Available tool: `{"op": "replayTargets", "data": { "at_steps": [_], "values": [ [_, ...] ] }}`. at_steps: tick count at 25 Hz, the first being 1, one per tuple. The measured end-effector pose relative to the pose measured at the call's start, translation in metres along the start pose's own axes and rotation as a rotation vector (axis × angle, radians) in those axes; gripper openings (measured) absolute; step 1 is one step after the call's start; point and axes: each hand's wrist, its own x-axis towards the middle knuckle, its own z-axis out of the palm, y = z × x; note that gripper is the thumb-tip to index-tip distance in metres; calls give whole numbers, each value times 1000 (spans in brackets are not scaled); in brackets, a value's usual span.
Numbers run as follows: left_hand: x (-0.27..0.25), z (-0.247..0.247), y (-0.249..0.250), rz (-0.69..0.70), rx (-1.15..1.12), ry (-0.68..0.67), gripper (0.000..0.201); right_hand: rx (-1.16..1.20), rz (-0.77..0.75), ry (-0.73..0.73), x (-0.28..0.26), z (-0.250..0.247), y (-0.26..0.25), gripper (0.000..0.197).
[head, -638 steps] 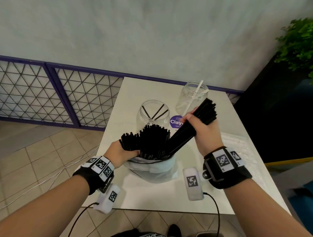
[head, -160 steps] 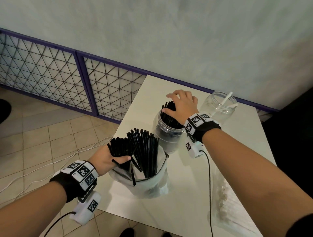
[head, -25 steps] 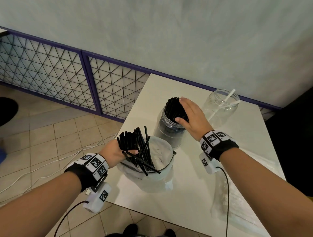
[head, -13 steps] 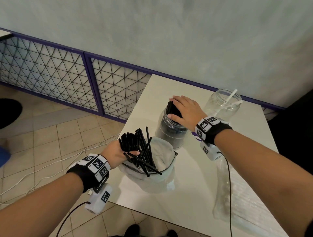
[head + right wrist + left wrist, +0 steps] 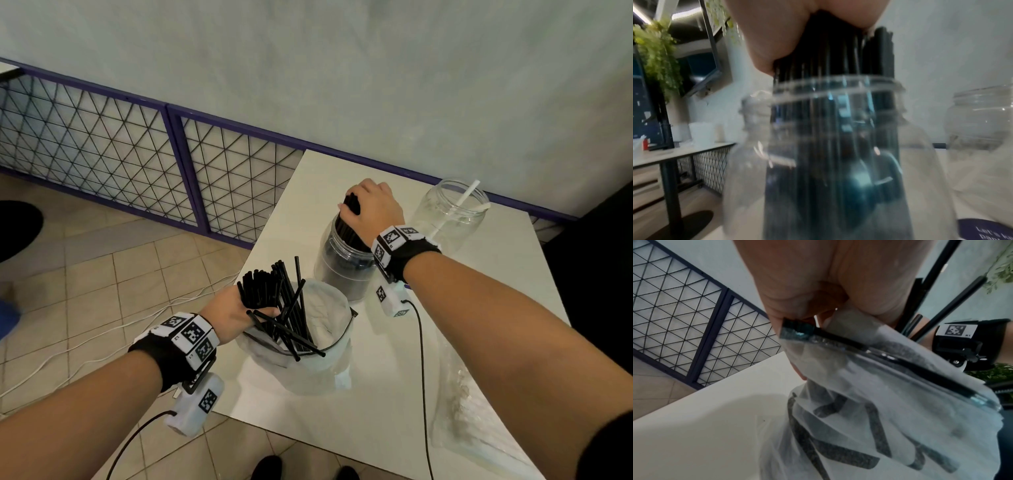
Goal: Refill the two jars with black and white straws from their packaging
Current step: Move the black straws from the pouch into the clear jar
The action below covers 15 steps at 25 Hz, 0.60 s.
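**Black jar nearly packed, right hand now gripping the bundle**

Your right hand (image 5: 371,209), flat half a second ago, now curls round the black plastic straws (image 5: 830,53) in the clear jar (image 5: 342,263), frame centre; left hand (image 5: 227,310) clamps remaining black straws (image 5: 263,287) in the translucent bag (image 5: 308,363); second clear jar (image 5: 448,212), upper right, holds one white straw (image 5: 467,195).

White bench (image 5: 376,404) carries: jar of black straws (image 5: 342,263), near-empty jar (image 5: 448,212), open straw bag (image 5: 308,370), clear packet (image 5: 479,421).

— Anything unclear?
— The right hand (image 5: 371,209) covers the tops of the black straws (image 5: 830,68); its fingers are hidden. The right wrist view is blurred.
— And the left?
— The left hand (image 5: 830,277) is cut off above.
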Motion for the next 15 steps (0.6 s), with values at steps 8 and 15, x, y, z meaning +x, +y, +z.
{"op": "replayTargets", "data": {
  "at_steps": [8,15],
  "values": [
    [-2,1,6,21,-28,5,39,-24,142,-174,-4,-14,14,64],
    [0,0,-2,-9,20,27,49,389,-315,-124,-122,-13,-13,35]
  ]
}}
